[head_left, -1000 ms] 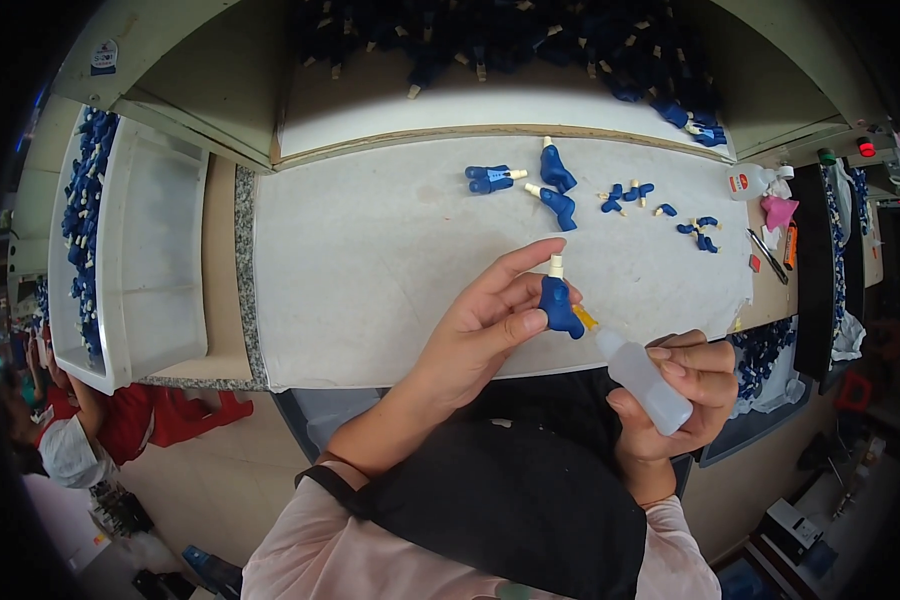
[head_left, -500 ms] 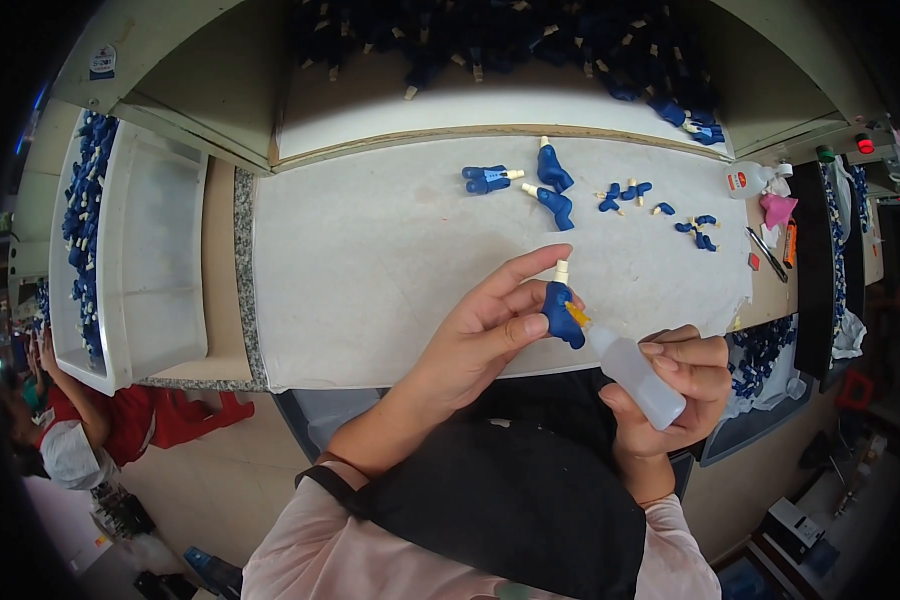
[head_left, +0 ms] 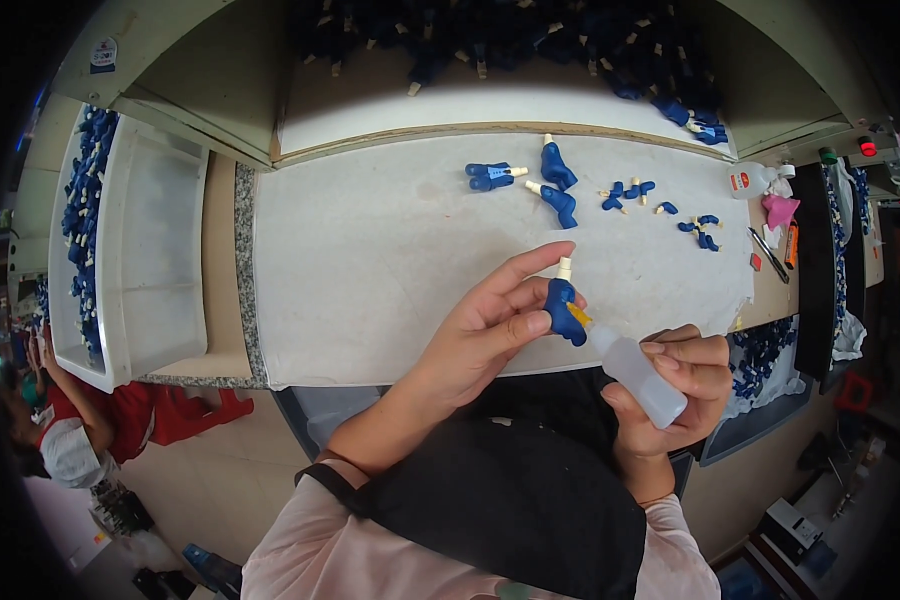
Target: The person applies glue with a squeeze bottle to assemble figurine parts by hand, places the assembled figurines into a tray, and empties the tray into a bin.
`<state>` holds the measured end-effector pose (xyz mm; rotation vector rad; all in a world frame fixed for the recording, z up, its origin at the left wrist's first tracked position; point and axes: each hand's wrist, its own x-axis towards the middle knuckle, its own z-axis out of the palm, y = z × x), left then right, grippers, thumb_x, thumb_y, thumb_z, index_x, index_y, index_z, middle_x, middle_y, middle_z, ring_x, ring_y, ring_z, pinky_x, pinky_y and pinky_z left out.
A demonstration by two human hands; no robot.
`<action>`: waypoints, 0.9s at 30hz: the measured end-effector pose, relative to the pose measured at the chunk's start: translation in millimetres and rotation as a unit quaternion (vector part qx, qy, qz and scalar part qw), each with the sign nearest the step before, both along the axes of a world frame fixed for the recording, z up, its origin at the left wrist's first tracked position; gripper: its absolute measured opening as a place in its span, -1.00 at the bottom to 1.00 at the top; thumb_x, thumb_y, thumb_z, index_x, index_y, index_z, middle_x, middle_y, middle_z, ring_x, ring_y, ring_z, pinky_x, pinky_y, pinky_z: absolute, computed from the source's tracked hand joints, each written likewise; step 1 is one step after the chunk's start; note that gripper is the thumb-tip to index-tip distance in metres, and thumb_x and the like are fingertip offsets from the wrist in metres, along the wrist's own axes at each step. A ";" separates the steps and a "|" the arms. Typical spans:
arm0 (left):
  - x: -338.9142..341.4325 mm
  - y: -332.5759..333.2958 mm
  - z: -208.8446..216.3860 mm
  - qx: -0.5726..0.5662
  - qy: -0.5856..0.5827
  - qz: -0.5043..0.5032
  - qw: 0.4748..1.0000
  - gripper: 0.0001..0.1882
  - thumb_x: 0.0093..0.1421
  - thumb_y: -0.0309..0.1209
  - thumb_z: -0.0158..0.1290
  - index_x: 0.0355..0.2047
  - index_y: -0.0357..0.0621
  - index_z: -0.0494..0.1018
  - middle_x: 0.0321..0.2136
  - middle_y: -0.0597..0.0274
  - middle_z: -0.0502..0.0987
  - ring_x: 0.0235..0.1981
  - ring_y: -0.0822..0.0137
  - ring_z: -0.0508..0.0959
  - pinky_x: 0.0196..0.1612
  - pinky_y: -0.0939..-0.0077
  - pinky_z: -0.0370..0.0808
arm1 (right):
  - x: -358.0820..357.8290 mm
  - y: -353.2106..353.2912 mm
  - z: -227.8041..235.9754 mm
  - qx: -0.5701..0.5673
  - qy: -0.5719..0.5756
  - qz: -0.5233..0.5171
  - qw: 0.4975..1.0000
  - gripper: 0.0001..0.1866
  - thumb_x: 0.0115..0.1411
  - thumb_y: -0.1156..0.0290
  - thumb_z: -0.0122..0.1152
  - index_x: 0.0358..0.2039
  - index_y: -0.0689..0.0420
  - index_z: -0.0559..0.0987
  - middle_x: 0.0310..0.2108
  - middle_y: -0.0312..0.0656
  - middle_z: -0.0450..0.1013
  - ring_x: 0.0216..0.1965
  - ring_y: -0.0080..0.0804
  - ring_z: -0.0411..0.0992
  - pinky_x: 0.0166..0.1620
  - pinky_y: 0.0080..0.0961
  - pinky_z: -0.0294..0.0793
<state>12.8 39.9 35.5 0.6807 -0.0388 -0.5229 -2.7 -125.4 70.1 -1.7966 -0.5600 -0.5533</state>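
My left hand is closed, thumb and fingers pinching a blue moulded figure part with a cream peg pointing up. In my right hand lies a translucent white squeeze bottle, tilted so its nozzle points at the part's right side. An orange-yellow bit shows where nozzle and part meet; I cannot tell which it belongs to. Beyond my hands, two similar blue parts and a blue piece with two legs lie on the white work surface.
Several small blue pieces lie right of centre. A labelled clear bottle, a pink lump, a pen and an orange tube sit at the right edge. Blue parts fill a far shelf and a white bin. Another person is at left.
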 end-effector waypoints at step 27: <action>-0.2 -2.0 -3.6 0.016 -0.005 0.013 1.000 -0.45 0.10 -0.46 -0.09 0.10 -0.16 0.02 -0.24 0.17 0.36 -0.13 0.39 0.33 -0.02 0.52 0.19 | 1.3 -4.9 -3.5 0.021 0.002 -0.023 1.000 -0.52 -0.32 0.55 0.40 -0.34 0.17 0.35 -0.43 -0.17 0.29 -0.51 -0.45 0.35 -0.44 -0.62 0.36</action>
